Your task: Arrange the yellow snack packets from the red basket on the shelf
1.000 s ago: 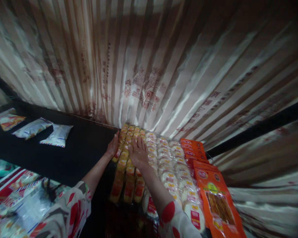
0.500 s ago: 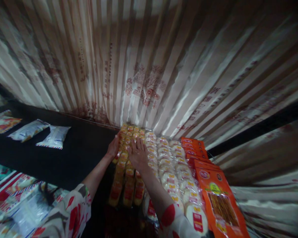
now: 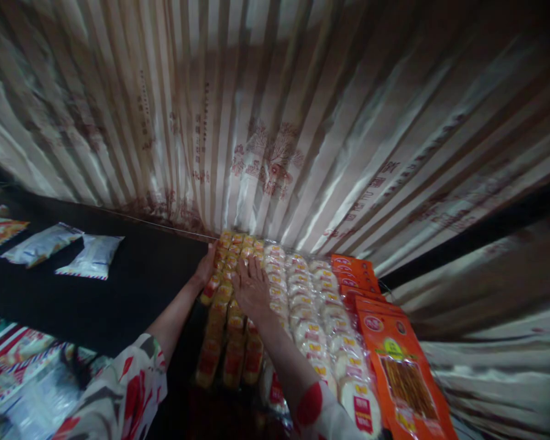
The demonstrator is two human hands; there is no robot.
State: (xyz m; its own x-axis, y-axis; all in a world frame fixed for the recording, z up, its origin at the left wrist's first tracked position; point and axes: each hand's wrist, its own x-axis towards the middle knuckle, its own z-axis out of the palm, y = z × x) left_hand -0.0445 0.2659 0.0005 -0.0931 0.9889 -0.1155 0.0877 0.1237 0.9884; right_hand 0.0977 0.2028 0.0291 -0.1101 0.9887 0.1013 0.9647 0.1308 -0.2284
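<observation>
Rows of small yellow wrapped cakes (image 3: 233,321) with red labels stand on a black surface ahead of me. My left hand (image 3: 206,267) is set along the left side of these rows near the back, its fingers stretched out and partly hidden by the packs. Flat on top of the yellow packs lies my right hand (image 3: 253,290), palm down and fingers apart, gripping nothing. Just right of it run several rows of round white wrapped cakes (image 3: 310,333), partly covered by my right forearm.
Orange snack pouches (image 3: 406,366) border the white cakes on the right. A few pillow-shaped packets (image 3: 91,255) lie on the black tabletop (image 3: 151,269) to the left. More bagged goods (image 3: 32,379) fill the lower left. A printed, pleated curtain (image 3: 275,122) hangs behind.
The view has shifted slightly, so the left-hand packets sit a little further left. Both hands stay at the yellow packs, the left one still at their side and the right one on top.
</observation>
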